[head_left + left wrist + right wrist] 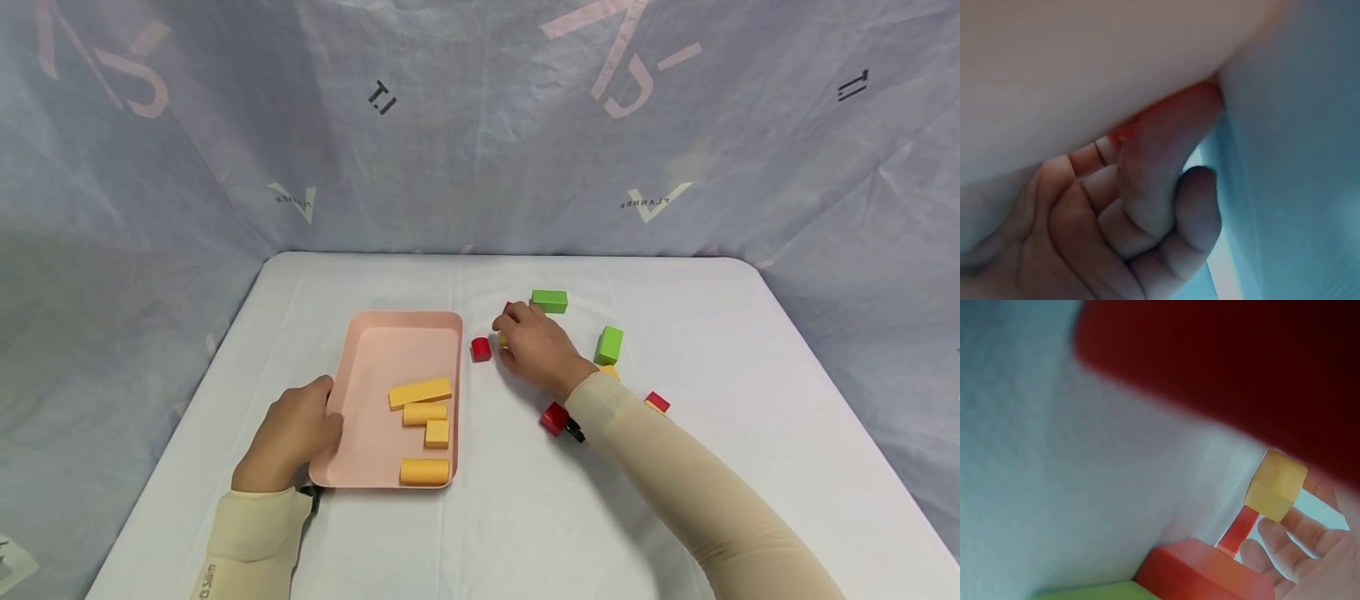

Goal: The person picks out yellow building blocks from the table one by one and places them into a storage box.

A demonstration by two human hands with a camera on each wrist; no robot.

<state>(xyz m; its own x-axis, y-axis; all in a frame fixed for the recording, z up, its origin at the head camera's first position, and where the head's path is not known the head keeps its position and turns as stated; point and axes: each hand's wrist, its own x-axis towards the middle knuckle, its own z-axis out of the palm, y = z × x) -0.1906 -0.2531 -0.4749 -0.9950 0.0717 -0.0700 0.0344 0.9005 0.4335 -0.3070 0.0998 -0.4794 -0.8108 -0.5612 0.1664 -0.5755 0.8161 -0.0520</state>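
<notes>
Left hand [295, 429] clamped on left rim of pink tray [367, 358]; four yellow pieces [424, 414] lay inside, right of that grip. Red block [482, 350] sat just left of right hand [542, 346], which pinched yellow block [1275, 485]. Green block [550, 302] lay beyond.

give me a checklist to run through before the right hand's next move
1. Left hand holding pink tray: ok, at its left side.
2. Bare space in tray: ok, its far end.
3. Only yellow pieces inside: ok, four.
4. Right hand at a yellow block: ok.
5. Firm grip on that block: cannot tell.
6. Straight path to tray free: not ok, small red block between.
</notes>
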